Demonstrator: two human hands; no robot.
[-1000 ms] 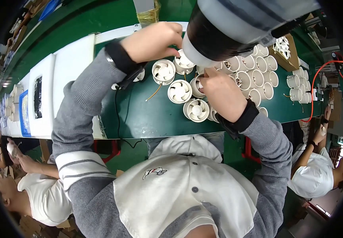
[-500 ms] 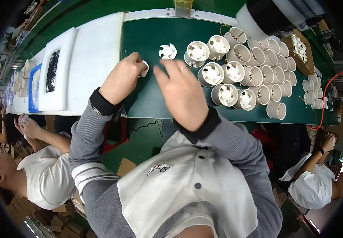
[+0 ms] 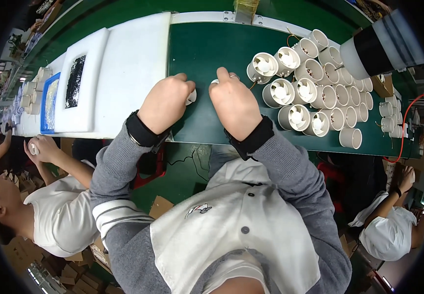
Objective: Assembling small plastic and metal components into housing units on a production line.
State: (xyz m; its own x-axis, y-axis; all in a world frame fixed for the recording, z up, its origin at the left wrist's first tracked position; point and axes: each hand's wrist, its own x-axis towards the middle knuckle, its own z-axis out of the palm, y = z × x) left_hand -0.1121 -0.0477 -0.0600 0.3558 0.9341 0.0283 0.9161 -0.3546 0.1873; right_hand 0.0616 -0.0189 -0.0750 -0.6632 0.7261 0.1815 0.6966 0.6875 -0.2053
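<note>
At the left end of the green surface [image 3: 207, 44], where its edge meets a white slab [image 3: 128, 63], the left hand [image 3: 167, 104] is curled, gripping a small white piece [image 3: 191, 97]. The piece shows at the right side of the hand, mostly covered by the fingers. A light pinch probably suits it: if it is thin and bladed, holding it by the centre rather than the rim should keep it from bending.

Farther right and apart from the left hand, the right hand [image 3: 235, 108] bends down over the front half of the surface. Another white bit [image 3: 215, 82] peeks out at its upper left, against the fingertips; I cannot tell whether the hand clasps it or merely touches it. Keeping both hands low and the fingers off the visible edges would likely give the best control.

Right of the right hand, toward the right end of the surface, white cups [image 3: 323, 97] stand packed together. The 6 at the cluster's left show bladed wheels [image 3: 281, 91]. A thin wire [image 3: 254, 85] sticks out toward the right hand, and 1 cup [image 3: 350, 138] stands near the front edge, so a careless wrist or sleeve could snag or tip something.
</note>
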